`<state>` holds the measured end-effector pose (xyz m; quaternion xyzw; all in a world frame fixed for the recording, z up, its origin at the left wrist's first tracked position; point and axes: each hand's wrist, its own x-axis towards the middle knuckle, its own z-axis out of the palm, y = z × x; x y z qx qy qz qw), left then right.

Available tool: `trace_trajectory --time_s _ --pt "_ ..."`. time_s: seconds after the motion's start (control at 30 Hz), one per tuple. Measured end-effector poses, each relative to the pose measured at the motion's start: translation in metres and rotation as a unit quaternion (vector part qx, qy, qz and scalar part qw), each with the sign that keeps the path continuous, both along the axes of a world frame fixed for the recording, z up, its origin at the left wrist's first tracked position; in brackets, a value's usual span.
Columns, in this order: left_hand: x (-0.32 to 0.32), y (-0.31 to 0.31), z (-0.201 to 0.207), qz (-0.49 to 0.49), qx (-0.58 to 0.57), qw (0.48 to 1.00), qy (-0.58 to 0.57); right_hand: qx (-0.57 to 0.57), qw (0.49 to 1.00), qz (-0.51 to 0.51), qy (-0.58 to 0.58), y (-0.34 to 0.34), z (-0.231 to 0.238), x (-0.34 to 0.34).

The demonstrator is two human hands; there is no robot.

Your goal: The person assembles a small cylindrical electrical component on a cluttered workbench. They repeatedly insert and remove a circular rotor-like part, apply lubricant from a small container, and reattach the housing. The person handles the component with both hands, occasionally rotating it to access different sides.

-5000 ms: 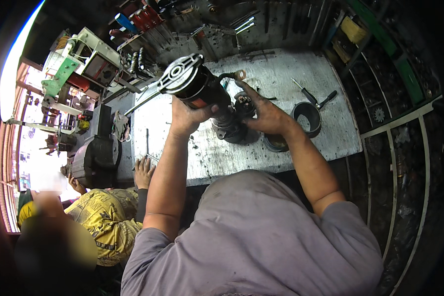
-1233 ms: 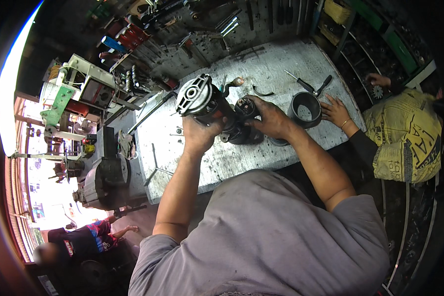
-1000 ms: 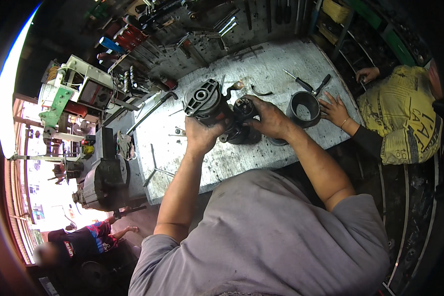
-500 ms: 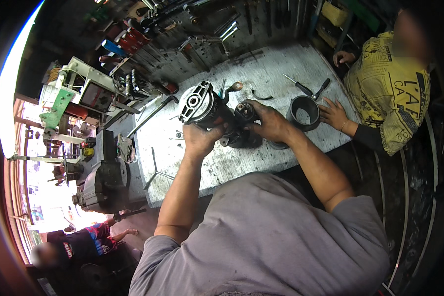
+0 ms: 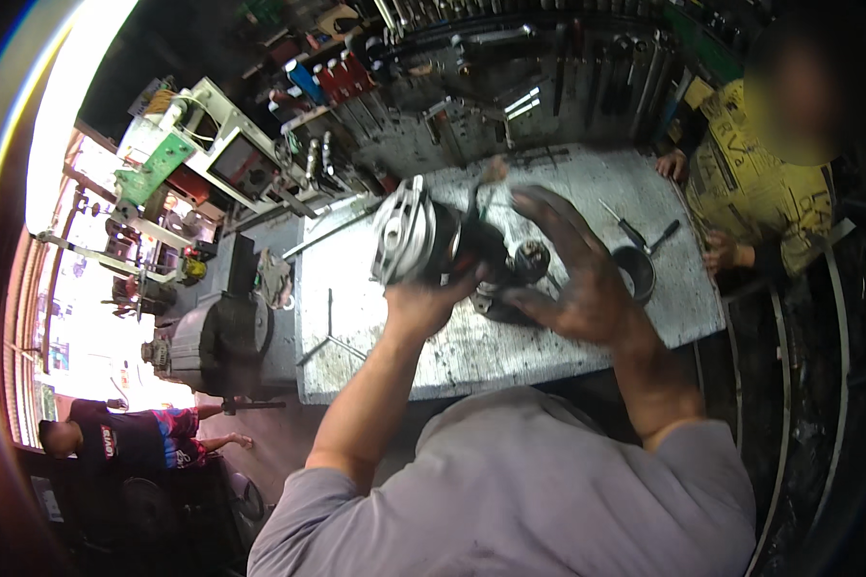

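clasped in the worker's left hand [image 5: 421,306], a dark motor [image 5: 479,242] is held up over a pale, scuffed bench [image 5: 433,358], thumb laid across its body just beside a silver end cap [image 5: 404,236]. the right hand [image 5: 589,288] is spread wide at three o'clock, its fingers and thumb framing a round black side cylinder [image 5: 530,258]; whether the thumb tip touches the motor cannot be told from where we stand.

as for how far the work has come, the motor looks largely in one piece: the cap sits at its nine-to-ten o'clock end, the side cylinder lies along its three o'clock flank, and a blurred lead [image 5: 496,171] sticks out toward one o'clock. neither of the worker's hands holds a tool, so the moment reads as handling rather than loosening or tightening. one piece lies apart, a black cup-shaped part [image 5: 648,281] on the bench at three o'clock, beyond the right hand; whether it belongs to this motor is unclear. how much is left inside the casing is hidden.

near the cup lies a screwdriver [image 5: 629,231], while a three-armed wrench [image 5: 330,337] rests at eight o'clock. between two and three o'clock, a co-worker in a yellow shirt [image 5: 760,188] stands with hands at the bench's edge.
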<state>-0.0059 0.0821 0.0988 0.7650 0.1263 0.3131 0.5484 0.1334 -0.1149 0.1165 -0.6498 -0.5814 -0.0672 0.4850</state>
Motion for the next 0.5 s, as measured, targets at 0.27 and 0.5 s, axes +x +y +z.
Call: trace_trajectory --time_s 0.27,0.5 --pt "0.039 0.035 0.058 -0.152 -0.055 0.987 -0.022 0.136 0.981 -0.073 -0.113 0.027 0.057 -0.008" --pt "0.045 0.034 0.040 -0.189 0.026 0.982 -0.007 0.044 0.989 -0.095 -0.106 0.019 0.075 -0.013"
